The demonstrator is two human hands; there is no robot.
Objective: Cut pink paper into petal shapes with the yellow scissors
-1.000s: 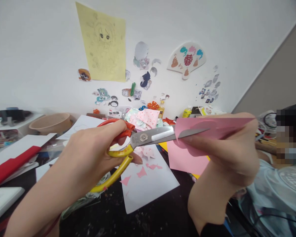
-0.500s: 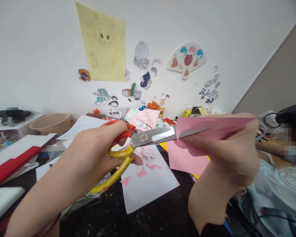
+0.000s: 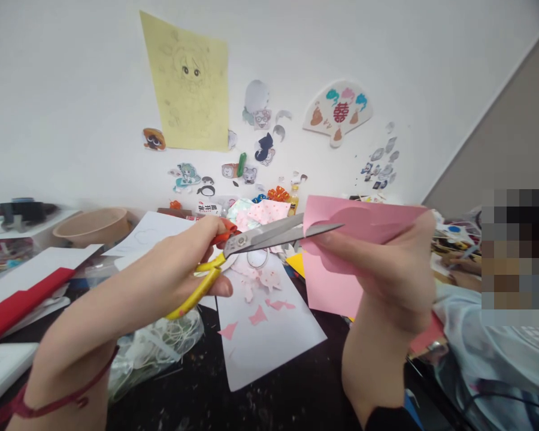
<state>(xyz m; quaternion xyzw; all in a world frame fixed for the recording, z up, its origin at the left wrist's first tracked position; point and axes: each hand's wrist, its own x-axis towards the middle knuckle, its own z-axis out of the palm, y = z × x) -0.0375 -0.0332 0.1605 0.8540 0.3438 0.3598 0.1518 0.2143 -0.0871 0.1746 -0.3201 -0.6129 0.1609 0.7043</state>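
The scissors (image 3: 269,234) point right, their long axis running left to right with the tips a little higher than the handles; they are held above the black table (image 3: 197,395), between the two hands, the handles in the left hand (image 3: 188,254) and the blades reaching out to its right; the left hand grips the red and yellow handles, and the blades stand slightly apart, one in front of the pink sheet (image 3: 377,215) and the other passing behind its left edge; the right hand (image 3: 393,272) pinches that sheet; below are one more pink sheet (image 3: 335,290) and, to its left, one white sheet (image 3: 269,356) bearing at least three pink scraps (image 3: 257,315).
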